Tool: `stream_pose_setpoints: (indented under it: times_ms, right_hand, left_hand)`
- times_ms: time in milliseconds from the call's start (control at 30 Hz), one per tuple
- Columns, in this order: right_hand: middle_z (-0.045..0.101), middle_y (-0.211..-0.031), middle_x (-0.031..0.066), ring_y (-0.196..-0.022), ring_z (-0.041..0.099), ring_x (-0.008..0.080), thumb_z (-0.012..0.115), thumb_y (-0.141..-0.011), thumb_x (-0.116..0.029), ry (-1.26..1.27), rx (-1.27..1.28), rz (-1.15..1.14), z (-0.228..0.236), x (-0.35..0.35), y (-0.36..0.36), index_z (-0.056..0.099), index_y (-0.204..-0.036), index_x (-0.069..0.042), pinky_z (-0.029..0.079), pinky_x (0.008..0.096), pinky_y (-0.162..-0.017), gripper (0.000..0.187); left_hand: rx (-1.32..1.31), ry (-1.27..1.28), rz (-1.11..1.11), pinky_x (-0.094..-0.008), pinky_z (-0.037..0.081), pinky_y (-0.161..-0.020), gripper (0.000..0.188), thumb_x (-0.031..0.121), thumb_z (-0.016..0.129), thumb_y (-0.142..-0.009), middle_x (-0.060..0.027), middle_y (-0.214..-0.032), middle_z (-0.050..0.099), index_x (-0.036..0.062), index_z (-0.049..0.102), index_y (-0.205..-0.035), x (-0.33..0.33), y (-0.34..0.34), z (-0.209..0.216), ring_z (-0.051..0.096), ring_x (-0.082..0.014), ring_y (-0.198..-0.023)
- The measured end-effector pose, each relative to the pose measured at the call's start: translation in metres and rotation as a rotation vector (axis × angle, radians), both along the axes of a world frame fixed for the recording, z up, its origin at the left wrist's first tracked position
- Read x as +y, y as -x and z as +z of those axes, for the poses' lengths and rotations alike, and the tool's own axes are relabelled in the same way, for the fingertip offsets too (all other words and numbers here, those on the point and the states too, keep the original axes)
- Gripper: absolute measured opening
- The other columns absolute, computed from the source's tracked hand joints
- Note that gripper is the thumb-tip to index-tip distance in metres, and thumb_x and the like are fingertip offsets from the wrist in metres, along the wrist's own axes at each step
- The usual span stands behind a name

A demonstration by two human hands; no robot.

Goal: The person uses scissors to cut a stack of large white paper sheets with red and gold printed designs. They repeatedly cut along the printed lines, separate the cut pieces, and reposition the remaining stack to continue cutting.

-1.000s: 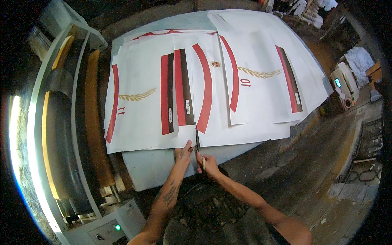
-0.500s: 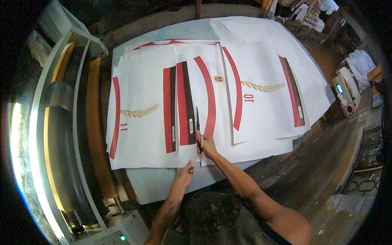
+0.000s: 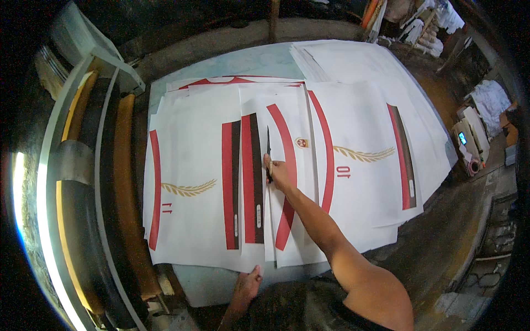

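My right hand (image 3: 279, 174) is closed around the handles of dark scissors (image 3: 269, 144), whose blades point away from me. They are on a large white printed sheet (image 3: 193, 132), just right of its red-and-black stripe (image 3: 251, 182). Below them, a slit between the white edges runs toward me. At the near edge of the sheet, my left hand (image 3: 248, 284) pinches the border between thumb and fingers. Right of the scissors lie a curved red band (image 3: 287, 154) and a small crest (image 3: 301, 143). Gold leaf sprays (image 3: 364, 154) are printed on the sheets.
Several overlapping sheets lie on a pale table (image 3: 221, 289), with a white stack (image 3: 359, 60) at the back right. To the left stands a machine with long rollers (image 3: 83, 231). At the far right, a device with a lit screen (image 3: 462, 138) sits near white cloth (image 3: 488, 99).
My right hand and the scissors have moved farther from me along the sheet, beside the stripe. My left hand stays at the near edge. The whole view has shifted, with the table now lower.
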State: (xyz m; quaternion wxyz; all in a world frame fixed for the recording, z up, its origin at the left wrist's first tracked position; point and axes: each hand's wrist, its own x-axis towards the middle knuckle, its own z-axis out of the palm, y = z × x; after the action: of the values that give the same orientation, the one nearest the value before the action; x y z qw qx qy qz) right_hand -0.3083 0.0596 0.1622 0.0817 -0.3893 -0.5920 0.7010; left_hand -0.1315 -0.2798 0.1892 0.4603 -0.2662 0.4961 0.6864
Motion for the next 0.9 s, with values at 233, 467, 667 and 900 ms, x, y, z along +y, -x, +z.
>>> stream_pose_setpoints:
  times_ms: [233,467,667,900]
  right_hand:
    - [0.052,-0.053,0.0046,-0.044,0.050,0.0139,0.063,-0.080,-0.065,-0.072,0.103,0.007,0.000,0.090,0.107,0.057,-0.061,-0.004,0.038,0.0292,-0.042,0.064]
    - [0.049,-0.052,0.0022,-0.042,0.049,0.0125,0.067,-0.082,-0.055,-0.194,0.143,0.002,0.019,0.153,0.175,0.055,-0.061,-0.006,0.038,0.0278,-0.040,0.055]
    - [0.060,-0.061,0.0054,-0.058,0.056,0.0120,0.074,-0.080,-0.028,-0.832,0.074,0.456,0.067,0.080,-0.042,0.066,-0.080,0.003,0.045,0.0329,-0.053,0.032]
    - [0.065,-0.093,0.0137,-0.077,0.066,0.0321,0.069,-0.077,-0.020,-0.663,-0.004,0.855,0.059,-0.072,-0.356,0.060,-0.103,-0.005,0.051,0.0416,-0.060,0.031]
  left_hand:
    - [0.068,0.401,-0.442,-0.0306,0.043,-0.067,0.032,0.012,0.058,-0.092,-0.0064,-0.095,0.053,0.0046,0.044,-0.120,0.000,0.008,0.014,0.051,-0.0165,-0.081]
    - [0.372,0.194,-0.638,-0.0373,0.044,-0.086,0.053,0.008,0.064,-0.087,-0.0150,-0.118,0.047,0.0030,0.036,-0.132,-0.018,-0.003,-0.006,0.051,-0.0243,-0.104]
    - [0.788,-0.108,-0.552,-0.0423,0.045,-0.099,0.073,0.004,0.069,-0.082,-0.0213,-0.134,0.044,0.0020,0.028,-0.141,0.017,-0.004,-0.031,0.050,-0.0299,-0.119]
    - [0.834,0.016,-0.491,-0.0359,0.044,-0.096,0.070,0.019,0.055,-0.095,-0.0223,-0.128,0.050,-0.0048,0.013,-0.146,0.072,0.032,-0.051,0.052,-0.0262,-0.116]
